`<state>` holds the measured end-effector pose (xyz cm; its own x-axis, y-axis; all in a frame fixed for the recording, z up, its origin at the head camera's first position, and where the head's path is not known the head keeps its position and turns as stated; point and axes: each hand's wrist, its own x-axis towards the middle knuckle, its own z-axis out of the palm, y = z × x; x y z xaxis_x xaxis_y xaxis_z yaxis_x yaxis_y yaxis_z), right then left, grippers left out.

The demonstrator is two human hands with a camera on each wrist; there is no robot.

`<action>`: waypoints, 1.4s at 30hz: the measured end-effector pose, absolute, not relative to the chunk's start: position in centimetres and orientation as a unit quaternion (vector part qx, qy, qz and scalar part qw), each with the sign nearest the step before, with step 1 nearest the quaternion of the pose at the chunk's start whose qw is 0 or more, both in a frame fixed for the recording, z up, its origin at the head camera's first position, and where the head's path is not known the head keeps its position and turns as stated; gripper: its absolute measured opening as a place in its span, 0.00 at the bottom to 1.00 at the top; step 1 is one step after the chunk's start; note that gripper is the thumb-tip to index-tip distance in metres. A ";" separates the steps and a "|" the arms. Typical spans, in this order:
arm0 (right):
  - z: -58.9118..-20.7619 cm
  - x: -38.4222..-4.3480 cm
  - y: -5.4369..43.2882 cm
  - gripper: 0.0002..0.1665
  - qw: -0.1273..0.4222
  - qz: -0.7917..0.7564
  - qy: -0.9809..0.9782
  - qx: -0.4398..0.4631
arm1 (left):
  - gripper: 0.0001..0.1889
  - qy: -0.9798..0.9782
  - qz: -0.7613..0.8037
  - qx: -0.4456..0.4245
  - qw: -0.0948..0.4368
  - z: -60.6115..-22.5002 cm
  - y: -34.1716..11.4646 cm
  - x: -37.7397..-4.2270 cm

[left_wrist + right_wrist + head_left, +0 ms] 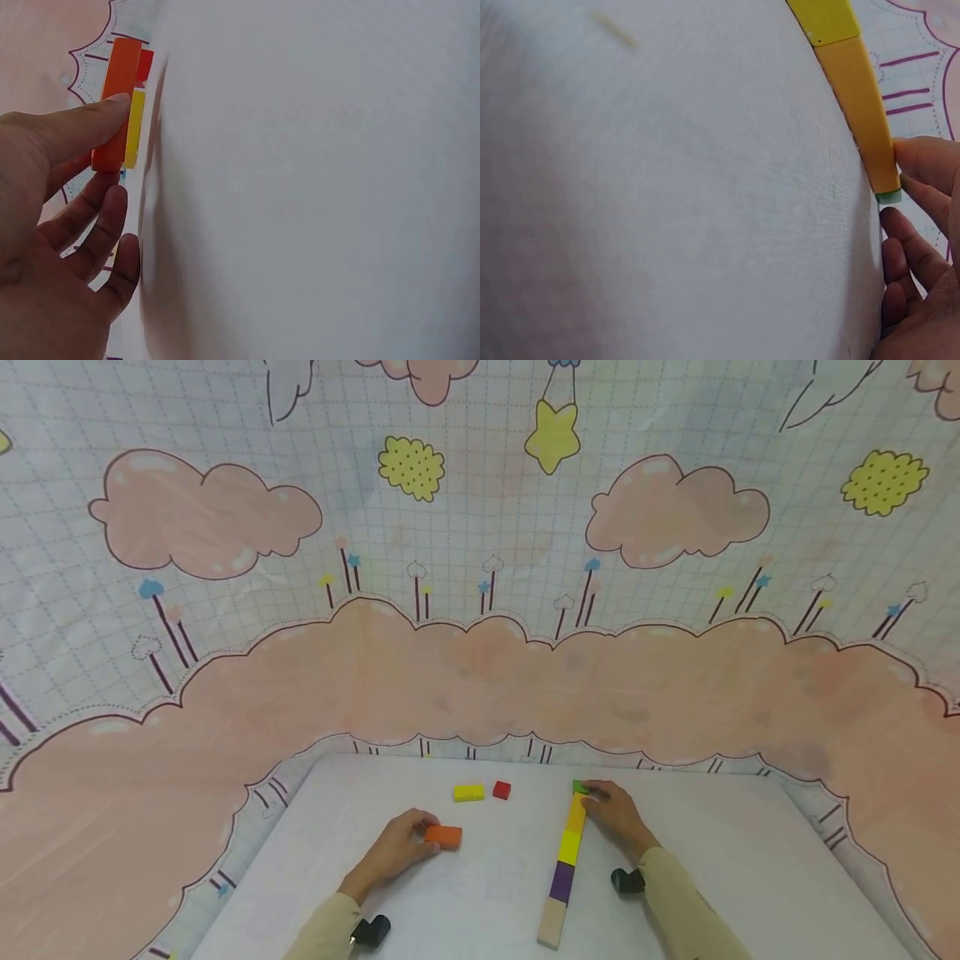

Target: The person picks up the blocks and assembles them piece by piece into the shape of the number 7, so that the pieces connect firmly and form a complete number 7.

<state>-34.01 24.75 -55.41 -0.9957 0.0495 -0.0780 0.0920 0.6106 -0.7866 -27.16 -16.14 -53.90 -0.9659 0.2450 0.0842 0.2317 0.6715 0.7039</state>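
Observation:
My left hand (401, 845) pinches an orange block (444, 837) between thumb and fingers; in the left wrist view the thumb lies across the block's face and the other fingers curve below. At the far end of a straight row of blocks, my right hand (617, 814) has its fingers around a small green block (580, 786). Its thumb lies close against the yellow-orange block (575, 813). Nearer in the row come a bright yellow block (569, 847), a purple block (562, 882) and a plain wood-coloured block (551, 922), end to end. The fingers partly hide the green block.
A yellow block (468, 792) and a small red block (502, 790) lie apart from the row, near the back of the white table (480, 902). Behind the table hangs a cloth (480, 685) printed with clouds and stars. A black wrist device (628, 882) sits by the right sleeve.

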 end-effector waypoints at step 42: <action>-55.6 -34.0 24.8 0.25 0.034 -0.457 0.887 0.054 | 0.17 0.896 0.425 0.127 -0.016 -52.1 -10.3 -29.0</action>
